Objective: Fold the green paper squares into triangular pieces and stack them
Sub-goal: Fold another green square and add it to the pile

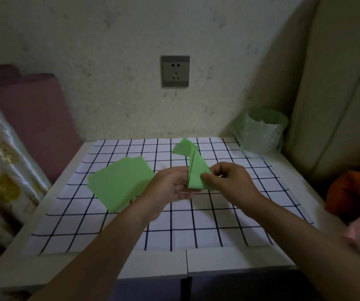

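Fingers (185, 194) of the left hand (171, 187) and right hand (231, 181) pinch the half-folded green paper (196, 170) above the table (153, 263). It looks light and flimsy; best held along creases. The unfolded squares (118, 181) lie at 9 o'clock.

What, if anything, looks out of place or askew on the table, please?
Only the pile of green squares: its sheets are fanned, corners not lined up. The finished triangle lies on the cloth; nothing looks torn or spilled.

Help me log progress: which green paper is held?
The folded piece, pinched by left hand and right hand; the flat squares and far triangle lie unheld.
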A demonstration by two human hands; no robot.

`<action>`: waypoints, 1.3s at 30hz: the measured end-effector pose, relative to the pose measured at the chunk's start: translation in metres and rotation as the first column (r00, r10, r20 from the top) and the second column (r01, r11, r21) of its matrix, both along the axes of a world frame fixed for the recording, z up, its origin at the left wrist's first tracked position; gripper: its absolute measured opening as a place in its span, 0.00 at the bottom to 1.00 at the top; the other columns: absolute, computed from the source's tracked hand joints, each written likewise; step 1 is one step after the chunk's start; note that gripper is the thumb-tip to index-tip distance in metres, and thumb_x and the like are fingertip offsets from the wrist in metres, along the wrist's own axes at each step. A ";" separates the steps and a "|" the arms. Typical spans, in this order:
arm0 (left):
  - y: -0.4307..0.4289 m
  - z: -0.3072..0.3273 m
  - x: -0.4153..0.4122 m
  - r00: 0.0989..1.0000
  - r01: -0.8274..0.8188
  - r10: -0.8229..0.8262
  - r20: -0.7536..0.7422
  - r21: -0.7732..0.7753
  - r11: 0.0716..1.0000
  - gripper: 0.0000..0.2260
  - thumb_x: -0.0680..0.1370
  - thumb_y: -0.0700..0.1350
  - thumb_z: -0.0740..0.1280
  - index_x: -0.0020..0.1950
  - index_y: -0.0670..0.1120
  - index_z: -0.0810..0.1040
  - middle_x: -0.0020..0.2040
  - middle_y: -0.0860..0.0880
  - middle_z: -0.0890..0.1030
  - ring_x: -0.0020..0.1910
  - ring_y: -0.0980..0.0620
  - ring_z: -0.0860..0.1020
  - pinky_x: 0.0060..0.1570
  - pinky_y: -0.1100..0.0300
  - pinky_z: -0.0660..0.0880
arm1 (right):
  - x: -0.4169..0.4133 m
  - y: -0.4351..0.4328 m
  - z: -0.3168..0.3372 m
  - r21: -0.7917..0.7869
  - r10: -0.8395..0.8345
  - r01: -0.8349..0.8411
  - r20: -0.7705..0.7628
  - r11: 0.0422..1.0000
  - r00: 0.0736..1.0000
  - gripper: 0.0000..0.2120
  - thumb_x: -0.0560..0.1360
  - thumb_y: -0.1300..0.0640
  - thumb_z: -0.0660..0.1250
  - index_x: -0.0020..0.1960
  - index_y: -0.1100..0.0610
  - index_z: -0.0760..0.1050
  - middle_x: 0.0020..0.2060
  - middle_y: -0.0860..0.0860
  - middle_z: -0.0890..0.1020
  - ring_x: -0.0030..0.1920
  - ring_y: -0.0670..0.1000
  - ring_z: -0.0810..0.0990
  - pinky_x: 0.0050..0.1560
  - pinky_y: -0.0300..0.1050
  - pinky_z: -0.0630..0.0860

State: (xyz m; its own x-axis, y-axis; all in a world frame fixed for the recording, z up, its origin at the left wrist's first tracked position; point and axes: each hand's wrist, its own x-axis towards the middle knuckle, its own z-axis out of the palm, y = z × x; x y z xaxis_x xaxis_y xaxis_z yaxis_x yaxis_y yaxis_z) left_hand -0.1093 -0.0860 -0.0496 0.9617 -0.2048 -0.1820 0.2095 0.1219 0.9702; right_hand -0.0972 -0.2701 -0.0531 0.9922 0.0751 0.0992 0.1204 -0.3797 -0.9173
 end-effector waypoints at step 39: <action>0.015 -0.002 0.002 0.876 -0.267 0.088 0.473 0.324 0.908 0.08 0.75 0.36 0.72 0.47 0.49 0.85 0.38 0.45 0.79 0.31 0.46 0.83 0.37 0.52 0.82 | -0.004 -0.011 0.012 -0.024 0.194 -0.197 -0.113 0.980 0.975 0.03 0.74 0.58 0.74 0.44 0.57 0.86 0.39 0.56 0.86 0.33 0.43 0.78 0.33 0.35 0.75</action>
State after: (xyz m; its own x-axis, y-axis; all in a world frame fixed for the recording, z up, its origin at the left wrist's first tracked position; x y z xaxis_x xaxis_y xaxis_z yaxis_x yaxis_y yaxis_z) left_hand -0.1069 -0.0707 -0.0519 0.9705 -0.0261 0.2397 -0.2378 -0.2691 0.9333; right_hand -0.1012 -0.2808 -0.0414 0.9627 0.2701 -0.0151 0.0952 -0.3905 -0.9157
